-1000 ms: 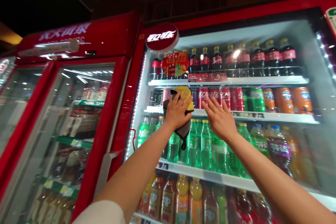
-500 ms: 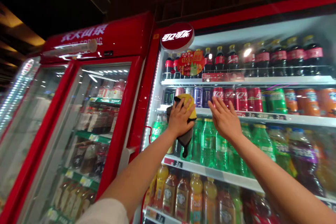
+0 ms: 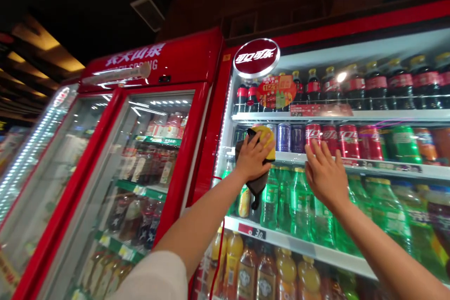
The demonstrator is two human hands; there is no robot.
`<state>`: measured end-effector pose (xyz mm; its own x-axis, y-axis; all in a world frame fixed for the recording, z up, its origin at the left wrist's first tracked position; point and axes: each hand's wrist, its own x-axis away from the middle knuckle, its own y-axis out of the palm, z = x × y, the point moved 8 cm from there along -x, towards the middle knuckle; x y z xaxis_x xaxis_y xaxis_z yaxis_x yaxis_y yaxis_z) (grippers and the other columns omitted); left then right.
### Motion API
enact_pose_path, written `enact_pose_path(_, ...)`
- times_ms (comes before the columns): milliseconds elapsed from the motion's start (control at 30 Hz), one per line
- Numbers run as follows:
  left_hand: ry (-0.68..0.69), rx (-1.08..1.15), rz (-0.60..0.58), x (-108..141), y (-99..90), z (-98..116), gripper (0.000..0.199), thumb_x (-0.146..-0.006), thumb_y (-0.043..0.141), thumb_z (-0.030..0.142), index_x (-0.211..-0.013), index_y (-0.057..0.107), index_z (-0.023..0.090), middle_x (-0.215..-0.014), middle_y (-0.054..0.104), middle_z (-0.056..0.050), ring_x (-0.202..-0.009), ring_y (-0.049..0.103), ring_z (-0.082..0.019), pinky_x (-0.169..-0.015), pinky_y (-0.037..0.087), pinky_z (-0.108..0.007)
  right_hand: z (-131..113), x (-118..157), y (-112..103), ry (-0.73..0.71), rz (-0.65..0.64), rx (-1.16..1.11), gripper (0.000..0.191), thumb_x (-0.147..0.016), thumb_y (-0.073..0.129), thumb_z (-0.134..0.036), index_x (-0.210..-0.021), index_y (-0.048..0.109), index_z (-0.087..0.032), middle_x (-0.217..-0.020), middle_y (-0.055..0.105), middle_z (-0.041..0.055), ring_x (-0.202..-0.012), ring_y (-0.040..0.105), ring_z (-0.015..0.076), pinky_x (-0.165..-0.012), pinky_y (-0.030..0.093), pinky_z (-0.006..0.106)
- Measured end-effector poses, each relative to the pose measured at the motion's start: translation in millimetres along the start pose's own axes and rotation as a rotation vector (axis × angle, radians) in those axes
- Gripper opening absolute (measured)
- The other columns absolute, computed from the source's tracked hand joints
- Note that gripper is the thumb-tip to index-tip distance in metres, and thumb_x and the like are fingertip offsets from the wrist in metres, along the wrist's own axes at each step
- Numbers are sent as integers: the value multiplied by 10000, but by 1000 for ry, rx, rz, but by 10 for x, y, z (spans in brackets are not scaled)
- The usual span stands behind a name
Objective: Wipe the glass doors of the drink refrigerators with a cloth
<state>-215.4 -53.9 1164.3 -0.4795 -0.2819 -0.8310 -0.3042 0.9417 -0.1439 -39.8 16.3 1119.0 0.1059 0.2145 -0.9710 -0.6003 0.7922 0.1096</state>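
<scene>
My left hand point(image 3: 253, 158) presses a yellow and dark grey cloth point(image 3: 260, 180) against the glass door of a red drinks fridge point(image 3: 214, 117). Its fingers are spread over the cloth, whose dark lower corner hangs down. To the right, my right hand point(image 3: 326, 176) is raised at the same door, fingers extended and holding nothing; whether the palm touches the glass I cannot tell. Behind the glass, red cola cans point(image 3: 348, 141) show above the right fingers, and green bottles point(image 3: 298, 197) stand on the shelf below.
Cola bottles point(image 3: 374, 79) fill the top shelf, behind a round lit sign point(image 3: 257, 58) and a red sticker point(image 3: 276, 91). Juice bottles point(image 3: 248, 267) stand at the bottom. On the left is a second red fridge point(image 3: 191, 63) with glass doors. A thin red cord point(image 3: 220, 253) hangs near the frame.
The fridges have shifted right and down in view. Against the glass, my left hand and the cloth have moved slightly up and left. My right hand stays at the door.
</scene>
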Motion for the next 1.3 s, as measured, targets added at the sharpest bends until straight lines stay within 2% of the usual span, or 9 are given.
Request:
enact_pose_path(100, -276, -24, 32, -81, -98, -502, 670, -911, 549, 377, -1553, 404, 254, -1667, 322, -48, -1550, 228, -331, -1256, 164, -605, 48, 38, -5, -38, -6, 10, 644, -1006, 470, -262, -1615, 261, -223, -1622, 391, 144, -1523, 333, 322, -1198, 315, 626)
enact_pose_path(200, -416, -77, 43, 243, -85, -676, 673, -924, 518, 355, -1567, 380, 212, -1673, 303, -71, -1554, 205, -360, -1251, 162, -636, 69, 52, -11, -38, -14, 19, 628, -1013, 461, -257, -1611, 274, -225, -1622, 392, 139, -1526, 327, 313, -1201, 322, 610)
enact_pose_path(367, -123, -125, -24, 675, 68, -424, 760, -903, 548, 379, -1599, 301, 196, -1686, 261, -77, -1573, 132, -360, -1257, 70, -653, 26, 43, -22, -2, 19, 39, 565, -1017, 453, -248, -1573, 368, -200, -1597, 434, 146, -1506, 364, 332, -1186, 344, 610)
enact_pose_path(467, -118, -137, -34, 468, 3, -721, 743, -910, 527, 354, -1599, 300, 192, -1680, 277, -86, -1575, 141, -346, -1260, 57, -643, 17, 47, -20, -13, 32, 47, 565, -1013, 460, -239, -1569, 375, -190, -1600, 429, 149, -1503, 369, 339, -1185, 346, 610)
enact_pose_path(633, -420, -103, 10, 47, -219, -1534, 653, -939, 479, 322, -1568, 370, 183, -1673, 297, -92, -1556, 182, -383, -1237, 147, -664, 47, 61, -11, -36, 9, 59, 581, -1014, 458, -249, -1583, 347, -206, -1614, 410, 138, -1505, 365, 338, -1181, 357, 607)
enact_pose_path(800, -441, -50, 94, 636, -143, -1425, 665, -926, 508, 318, -1559, 378, 163, -1676, 286, -114, -1545, 190, -387, -1233, 209, -613, 38, 61, -31, -11, 9, 57, 596, -1007, 463, -241, -1589, 337, -225, -1615, 412, 125, -1497, 382, 332, -1182, 365, 600)
enact_pose_path(933, -300, -36, 98, 1163, -35, -1196, 701, -878, 573, 297, -1551, 395, 211, -1677, 290, -97, -1550, 181, -368, -1238, 208, -589, -11, 43, -46, -2, 39, 58, 558, -1008, 471, -236, -1560, 398, -199, -1574, 468, 149, -1478, 409, 355, -1175, 373, 618)
enact_pose_path(1200, -434, -34, 114, 412, -180, -1654, 635, -925, 525, 363, -1535, 431, 217, -1663, 327, -80, -1535, 239, -352, -1239, 235, -533, 24, 66, -47, 1, 28, 30, 547, -1041, 407, -274, -1583, 367, -216, -1592, 444, 142, -1486, 394, 358, -1198, 349, 614)
enact_pose_path(1300, -441, -35, 106, 419, -154, -1608, 639, -943, 500, 365, -1555, 394, 213, -1671, 307, -92, -1546, 213, -350, -1243, 216, -541, 45, 81, -30, 16, -12, 1, 575, -1034, 397, -278, -1603, 320, -245, -1628, 389, 112, -1506, 356, 364, -1202, 320, 646)
